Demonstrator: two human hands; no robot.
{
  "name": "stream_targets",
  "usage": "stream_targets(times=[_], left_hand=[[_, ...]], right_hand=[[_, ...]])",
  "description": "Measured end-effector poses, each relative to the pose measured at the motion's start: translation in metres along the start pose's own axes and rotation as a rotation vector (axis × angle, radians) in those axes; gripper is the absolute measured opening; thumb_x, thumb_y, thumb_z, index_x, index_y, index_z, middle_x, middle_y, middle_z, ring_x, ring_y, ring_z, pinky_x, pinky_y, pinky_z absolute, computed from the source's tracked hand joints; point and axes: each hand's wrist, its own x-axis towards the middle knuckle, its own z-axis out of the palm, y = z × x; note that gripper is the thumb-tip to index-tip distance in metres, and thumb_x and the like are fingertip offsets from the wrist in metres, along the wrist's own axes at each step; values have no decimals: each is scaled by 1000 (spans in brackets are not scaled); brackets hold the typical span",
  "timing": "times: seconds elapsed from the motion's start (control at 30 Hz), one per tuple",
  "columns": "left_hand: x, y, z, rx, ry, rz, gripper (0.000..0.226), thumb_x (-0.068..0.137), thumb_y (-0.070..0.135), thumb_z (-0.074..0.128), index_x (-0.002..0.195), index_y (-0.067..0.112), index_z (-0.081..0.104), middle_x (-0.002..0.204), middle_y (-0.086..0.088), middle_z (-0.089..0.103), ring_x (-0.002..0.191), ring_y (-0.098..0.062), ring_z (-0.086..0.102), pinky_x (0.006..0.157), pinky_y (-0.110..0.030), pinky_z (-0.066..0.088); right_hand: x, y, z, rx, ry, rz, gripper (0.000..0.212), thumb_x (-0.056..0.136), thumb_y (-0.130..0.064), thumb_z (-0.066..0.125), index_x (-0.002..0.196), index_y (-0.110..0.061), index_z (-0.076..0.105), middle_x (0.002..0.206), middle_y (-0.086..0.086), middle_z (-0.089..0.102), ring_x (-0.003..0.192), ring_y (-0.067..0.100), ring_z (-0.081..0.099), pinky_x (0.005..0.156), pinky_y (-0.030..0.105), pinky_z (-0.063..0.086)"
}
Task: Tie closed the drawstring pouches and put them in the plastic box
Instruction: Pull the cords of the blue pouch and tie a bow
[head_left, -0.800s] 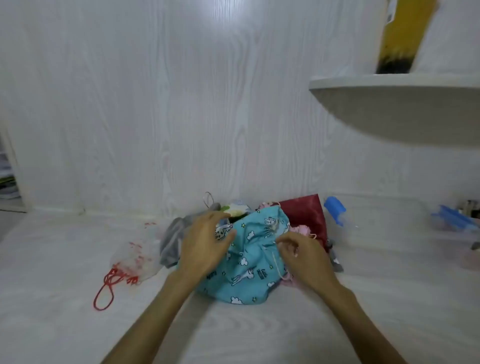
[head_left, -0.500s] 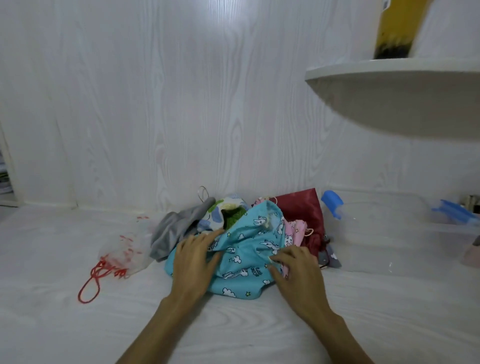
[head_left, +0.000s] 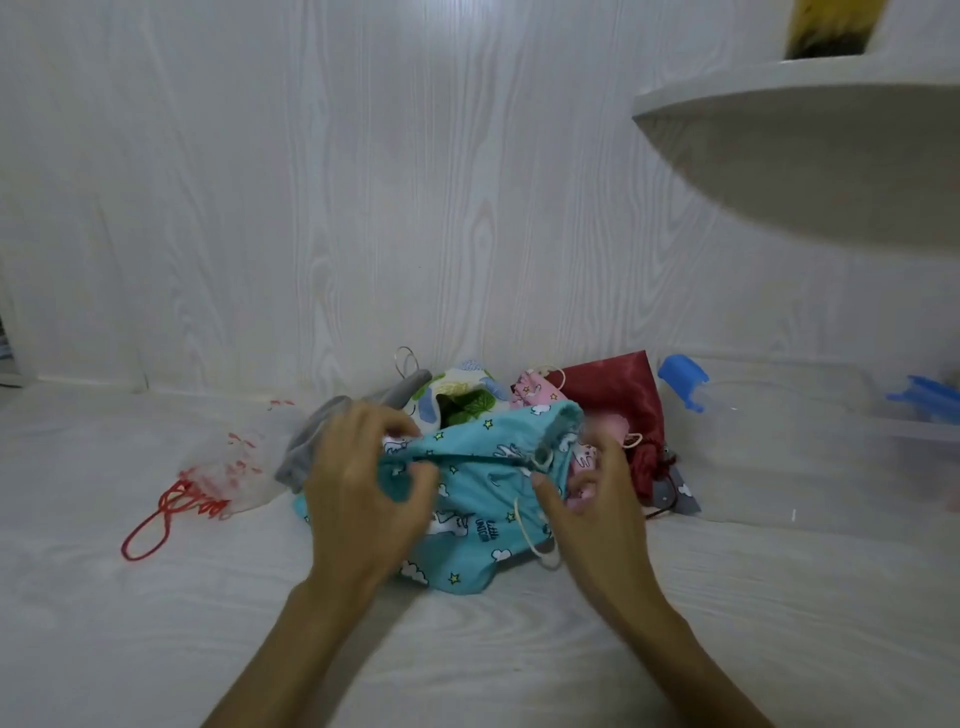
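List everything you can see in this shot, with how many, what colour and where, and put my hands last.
blue pouch: 1, turquoise with white animal and cloud print, front of the pile, in both hands
cord: 1, cream, hanging from the blue pouch by the right hand
grey pouch: 1, grey, left of the pile
leaf-print pouch: 1, white with green and blue, back of the pile
pink pouch: 1, pink, back, beside the red one
red pouch: 1, dark red satin, right of the pile
clear pouch: 1, see-through with red cord, far left
plastic box: 1, clear with blue clips, right
shelf: 1, white, upper right
left hand: gripping the blue pouch
right hand: at the blue pouch's mouth
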Motion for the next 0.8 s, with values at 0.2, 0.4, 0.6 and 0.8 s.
stream_targets(times=[0.2,0.4,0.6,0.8], left_hand=[[-10,46,18,65,-479,-225,64,73,83,36,79,29,70,69,17,68,63,4,61,62,-20,53],[18,44,38,-18,-753,-586,51,72,71,60,86,21,57,81,7,65,83,-18,67,75,-32,52],[52,45,22,-390,-822,-633,20,93,23,59,75,14,58,80,-2,72,63,-2,65,62,-14,47],[94,45,-3,-249,-952,-691,32,93,40,54,77,14,62,69,3,52,59,-7,42,49,-15,32]], right_hand=[[-1,-2,0,229,-104,76,31,89,-11,63,110,-33,59,92,-15,67,79,-3,64,67,11,50],[-5,-9,-14,442,-176,122,23,91,-7,59,99,-26,68,90,-12,71,84,2,66,75,16,53],[12,-22,-23,364,-155,184,46,84,-13,69,122,-23,43,100,-2,53,78,1,59,63,13,49],[49,-48,-40,-197,-409,149,16,84,-9,62,95,-13,73,90,6,72,80,20,66,80,40,54]])
